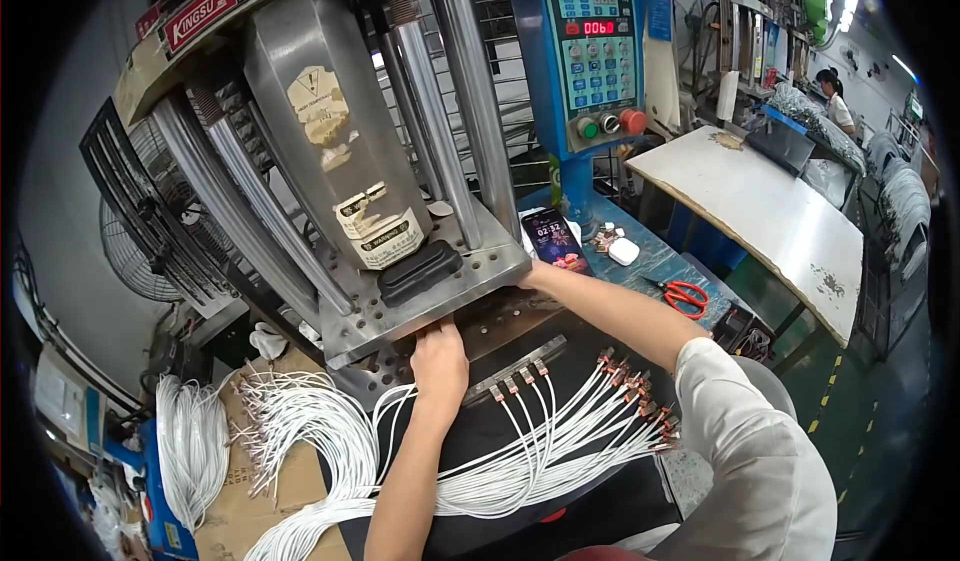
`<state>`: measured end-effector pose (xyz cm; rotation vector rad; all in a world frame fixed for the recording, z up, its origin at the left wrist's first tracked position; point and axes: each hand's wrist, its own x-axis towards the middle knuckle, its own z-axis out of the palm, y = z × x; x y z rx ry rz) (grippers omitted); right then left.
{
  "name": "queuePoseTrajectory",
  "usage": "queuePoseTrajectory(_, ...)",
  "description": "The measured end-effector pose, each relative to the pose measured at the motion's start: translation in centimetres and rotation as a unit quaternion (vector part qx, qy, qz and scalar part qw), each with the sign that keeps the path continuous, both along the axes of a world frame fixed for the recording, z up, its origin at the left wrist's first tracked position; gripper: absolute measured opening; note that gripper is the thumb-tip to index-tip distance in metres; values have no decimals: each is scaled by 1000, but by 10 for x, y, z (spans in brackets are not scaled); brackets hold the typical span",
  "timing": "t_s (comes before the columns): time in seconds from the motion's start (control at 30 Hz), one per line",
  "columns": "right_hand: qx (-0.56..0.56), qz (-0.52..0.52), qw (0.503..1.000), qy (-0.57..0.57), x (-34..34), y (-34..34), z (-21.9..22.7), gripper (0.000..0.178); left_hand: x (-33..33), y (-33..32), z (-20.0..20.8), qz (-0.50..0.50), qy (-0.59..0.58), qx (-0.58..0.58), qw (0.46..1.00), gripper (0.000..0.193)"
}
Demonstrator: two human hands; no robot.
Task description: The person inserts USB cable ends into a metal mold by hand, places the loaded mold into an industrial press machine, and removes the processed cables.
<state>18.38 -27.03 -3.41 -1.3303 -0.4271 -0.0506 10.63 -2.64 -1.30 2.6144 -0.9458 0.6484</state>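
Observation:
My left hand reaches in at the front edge of a steel press plate, its fingers bent and drawn together. The fingertips are hidden under the plate, and so is whatever they grip. White cables curve up and pass behind this wrist. At the plate's right corner is my right hand, with its fingers out of sight behind the metal. Between my arms lies a metal strip; several white cables with coppery plug ends line up along it.
A large bundle of white cables crosses the black bench, with plug ends at right. Coiled cables lie left on cardboard. Beyond my right arm are a phone, red-handled cutters and a control panel. Someone sits far right.

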Motion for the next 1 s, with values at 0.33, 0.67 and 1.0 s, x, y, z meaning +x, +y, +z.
queuePoseTrajectory(0.33,-412,-262,831,-267,18,22,3,23,-13,-4,27,-50,-1,-173,984,27)
queuePoseTrajectory(0.67,-640,-261,697,-192,-139,19,42,25,-94,154,59,-236,-60,-221,944,20)
queuePoseTrajectory(1.0,-515,8,848,-128,-146,35,90,20,-88,162,49,161,-64,-22,985,35)
